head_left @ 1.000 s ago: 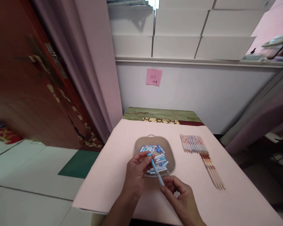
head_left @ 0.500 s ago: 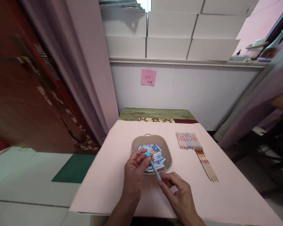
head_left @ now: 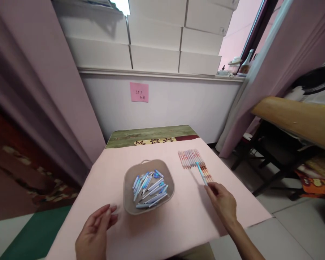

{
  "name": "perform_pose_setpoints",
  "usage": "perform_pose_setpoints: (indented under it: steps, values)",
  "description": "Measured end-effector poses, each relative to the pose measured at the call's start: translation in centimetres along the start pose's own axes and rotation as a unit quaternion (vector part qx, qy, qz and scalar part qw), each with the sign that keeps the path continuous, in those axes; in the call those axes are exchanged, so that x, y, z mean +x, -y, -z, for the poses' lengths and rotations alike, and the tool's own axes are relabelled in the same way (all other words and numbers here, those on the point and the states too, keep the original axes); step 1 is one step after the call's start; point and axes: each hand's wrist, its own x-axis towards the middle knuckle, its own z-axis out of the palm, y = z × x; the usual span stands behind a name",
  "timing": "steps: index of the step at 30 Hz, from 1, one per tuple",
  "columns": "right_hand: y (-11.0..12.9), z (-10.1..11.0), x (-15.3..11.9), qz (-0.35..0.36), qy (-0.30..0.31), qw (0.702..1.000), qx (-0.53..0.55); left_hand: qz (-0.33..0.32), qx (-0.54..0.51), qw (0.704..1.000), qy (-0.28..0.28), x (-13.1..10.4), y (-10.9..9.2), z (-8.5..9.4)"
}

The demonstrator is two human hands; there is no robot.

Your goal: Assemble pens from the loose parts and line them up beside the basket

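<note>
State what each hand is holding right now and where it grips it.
The right hand pinches a slim light-blue pen by its near end, the far end over the row of pink pens. The left hand holds nothing, open beside the beige bowl.

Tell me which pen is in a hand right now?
The blue-capped pen pinched by the right hand, over the row of pens; the others lie untouched.

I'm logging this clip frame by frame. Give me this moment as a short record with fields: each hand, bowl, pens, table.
left hand: open, empty, beside the bowl
right hand: grip on a blue-capped pen, its tip over the row of pens
bowl: beige, holds blue caps
row of pens: lying side by side, right of the bowl
table: pink cover
</note>
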Motion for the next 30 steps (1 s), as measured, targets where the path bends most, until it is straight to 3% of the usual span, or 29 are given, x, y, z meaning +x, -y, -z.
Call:
perform_pose_setpoints:
  steps: [3, 7, 12, 23, 30]
  values:
    - [-1.5, 0.3, 0.8, -0.041, 0.058, 0.992, -0.101, 0.004, 0.035, 0.999, -0.039, 0.7, 1.7, 1.0]
    - [-0.9, 0.0, 1.4, -0.061, 0.102, 0.979, -0.164, 0.013, 0.049, 0.998, -0.038, 0.8, 2.7, 1.0]
    - [0.0, -0.9, 1.8, -0.05, 0.105, 0.973, -0.197, 0.017, 0.06, 0.998, -0.019, 1.3, 3.4, 1.1]
    - [-0.2, -1.6, 2.2, -0.04, 0.115, 0.96, -0.25, 0.02, 0.009, 1.0, -0.016, 1.1, 3.9, 1.0]
    - [-0.6, -1.1, 2.2, -0.028, 0.101, 0.966, -0.238, 0.002, 0.001, 1.0, -0.005, 0.0, 3.1, 0.3]
